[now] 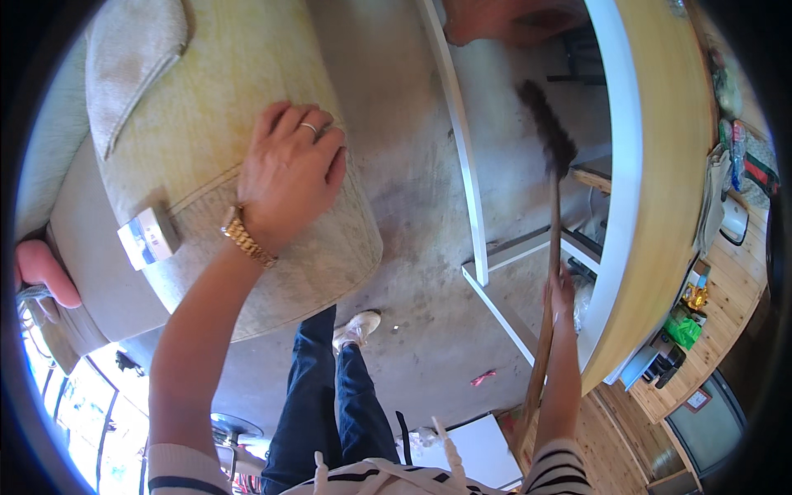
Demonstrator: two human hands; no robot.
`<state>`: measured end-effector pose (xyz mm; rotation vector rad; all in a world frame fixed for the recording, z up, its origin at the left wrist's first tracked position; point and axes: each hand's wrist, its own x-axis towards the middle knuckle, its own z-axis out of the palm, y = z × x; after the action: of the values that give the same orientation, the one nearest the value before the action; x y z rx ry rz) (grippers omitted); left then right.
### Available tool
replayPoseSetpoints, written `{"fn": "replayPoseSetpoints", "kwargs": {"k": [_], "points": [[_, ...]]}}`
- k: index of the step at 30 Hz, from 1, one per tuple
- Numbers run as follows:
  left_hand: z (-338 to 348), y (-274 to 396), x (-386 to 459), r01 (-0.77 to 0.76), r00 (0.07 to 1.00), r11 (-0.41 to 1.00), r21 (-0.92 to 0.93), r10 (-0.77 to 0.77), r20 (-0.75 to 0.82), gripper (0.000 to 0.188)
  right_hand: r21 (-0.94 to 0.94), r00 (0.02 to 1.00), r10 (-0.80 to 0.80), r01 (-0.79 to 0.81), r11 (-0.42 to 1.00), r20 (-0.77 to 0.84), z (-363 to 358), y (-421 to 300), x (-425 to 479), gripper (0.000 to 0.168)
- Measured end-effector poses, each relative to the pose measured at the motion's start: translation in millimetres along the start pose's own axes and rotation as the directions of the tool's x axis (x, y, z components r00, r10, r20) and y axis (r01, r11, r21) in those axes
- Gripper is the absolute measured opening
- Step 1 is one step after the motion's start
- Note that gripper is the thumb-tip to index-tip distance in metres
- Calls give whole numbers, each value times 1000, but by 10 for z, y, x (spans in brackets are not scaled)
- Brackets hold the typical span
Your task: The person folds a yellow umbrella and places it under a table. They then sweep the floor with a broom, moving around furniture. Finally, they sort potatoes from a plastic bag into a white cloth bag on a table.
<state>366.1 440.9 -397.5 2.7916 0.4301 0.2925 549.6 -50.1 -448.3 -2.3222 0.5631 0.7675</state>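
My left hand [291,167], with a ring and a gold-coloured wristwatch, leans on a worn yellowish-beige sofa arm [247,68]. Its fingers are bent and hold nothing. A small white and blue box [148,238] lies behind the wrist on the same upholstery. At the right, my right hand [560,294] grips the wooden handle [555,229] of a broom. The broom's dark bristle head [549,127] reaches in under a table with a white frame. Part of the handle is hidden by my right forearm.
The table's pale wooden top [668,154] and white leg bar [461,136] flank the broom. A red scrap [483,377] lies on the grey floor [427,346]. Further right, a wooden counter [733,297] carries several items. A grey-beige cushion [136,55] rests on the sofa.
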Motion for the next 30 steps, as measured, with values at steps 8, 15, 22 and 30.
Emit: {"fn": "replayPoseSetpoints", "kwargs": {"k": [8,15,22,30], "points": [[88,76,80,-53,998,998,36,54,-12,8,-99,998,58,-55,994,26,364,9,861,43],[10,25,12,-17,1000,1000,24,18,-11,8,22,902,313,-334,942,297,-279,412,-1567,48],[-27,24,-1,-5,1000,1000,4,5,30,9,89,917,332,-359,929,222,-671,283,-2279,50],[40,67,50,-62,998,997,37,61,28,9,72,952,292,-286,955,-94,-168,728,-7,45]]}}
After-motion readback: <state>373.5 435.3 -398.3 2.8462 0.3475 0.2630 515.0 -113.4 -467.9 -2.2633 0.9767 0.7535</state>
